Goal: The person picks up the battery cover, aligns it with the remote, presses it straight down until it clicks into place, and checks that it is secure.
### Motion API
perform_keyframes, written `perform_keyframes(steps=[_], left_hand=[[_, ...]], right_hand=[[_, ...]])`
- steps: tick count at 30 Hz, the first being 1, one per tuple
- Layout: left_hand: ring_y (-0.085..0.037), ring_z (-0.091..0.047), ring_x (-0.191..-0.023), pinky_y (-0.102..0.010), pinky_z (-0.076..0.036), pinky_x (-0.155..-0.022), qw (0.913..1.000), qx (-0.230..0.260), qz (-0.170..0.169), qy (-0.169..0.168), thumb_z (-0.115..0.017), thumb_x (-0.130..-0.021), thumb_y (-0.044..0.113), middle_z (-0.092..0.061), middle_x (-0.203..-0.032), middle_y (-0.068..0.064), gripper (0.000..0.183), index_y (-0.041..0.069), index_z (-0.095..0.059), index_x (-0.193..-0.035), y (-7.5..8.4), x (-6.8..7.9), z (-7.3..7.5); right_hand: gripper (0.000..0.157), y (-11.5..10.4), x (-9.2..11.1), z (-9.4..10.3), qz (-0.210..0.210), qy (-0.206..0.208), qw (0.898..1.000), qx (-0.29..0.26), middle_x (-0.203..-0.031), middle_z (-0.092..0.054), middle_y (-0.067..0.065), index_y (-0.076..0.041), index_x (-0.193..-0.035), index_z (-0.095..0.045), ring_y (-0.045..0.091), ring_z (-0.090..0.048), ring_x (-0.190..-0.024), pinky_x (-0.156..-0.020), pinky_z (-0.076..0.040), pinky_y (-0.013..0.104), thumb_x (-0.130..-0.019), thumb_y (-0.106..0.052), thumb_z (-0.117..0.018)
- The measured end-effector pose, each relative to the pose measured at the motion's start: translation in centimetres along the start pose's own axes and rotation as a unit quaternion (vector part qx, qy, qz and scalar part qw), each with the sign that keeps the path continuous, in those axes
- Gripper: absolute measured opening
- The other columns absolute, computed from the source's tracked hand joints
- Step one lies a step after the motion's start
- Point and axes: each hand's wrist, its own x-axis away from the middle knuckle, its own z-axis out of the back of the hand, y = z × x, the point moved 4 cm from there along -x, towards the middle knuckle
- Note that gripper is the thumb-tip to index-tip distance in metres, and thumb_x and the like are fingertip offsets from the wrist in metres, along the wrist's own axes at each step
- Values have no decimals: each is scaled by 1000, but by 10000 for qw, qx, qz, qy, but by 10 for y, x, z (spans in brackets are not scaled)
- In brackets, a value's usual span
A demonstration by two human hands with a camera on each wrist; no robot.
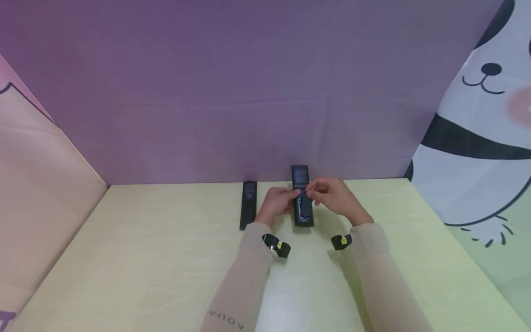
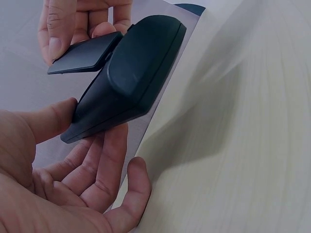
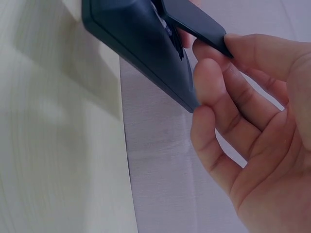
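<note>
A black remote control (image 1: 300, 176) is held back side up above the table, its battery compartment uncovered. My left hand (image 1: 274, 204) grips it from the left, with the thumb on one edge and fingers beneath, as the left wrist view shows. Between thumb and fingers, my right hand (image 1: 337, 197) pinches the flat black battery cover (image 3: 197, 22). One end of the cover is tilted up off the remote; its other end stays close to the compartment. Whether batteries sit inside cannot be made out.
Another black remote control (image 1: 248, 207) lies on the pale wooden table (image 1: 166, 258), just left of my left hand. A purple cloth wall (image 1: 207, 115) rises at the table's back edge. Printed panels flank both sides, a panda (image 1: 477, 180) on the right one.
</note>
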Motion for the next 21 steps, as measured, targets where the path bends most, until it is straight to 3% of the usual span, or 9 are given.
perform_keyframes(steps=[21], left_hand=[[-14,-62,-75,-37,-57,-84,10000,-38,-24,37,-73,-96,30,-71,-95,-3,32,4,-74,-114,1,2,-1]], right_hand=[[8,-3,-1,-4,66,-58,10000,-19,-87,-77,9,-7,-102,-73,23,-67,-72,-63,-49,32,-97,-12,-69]])
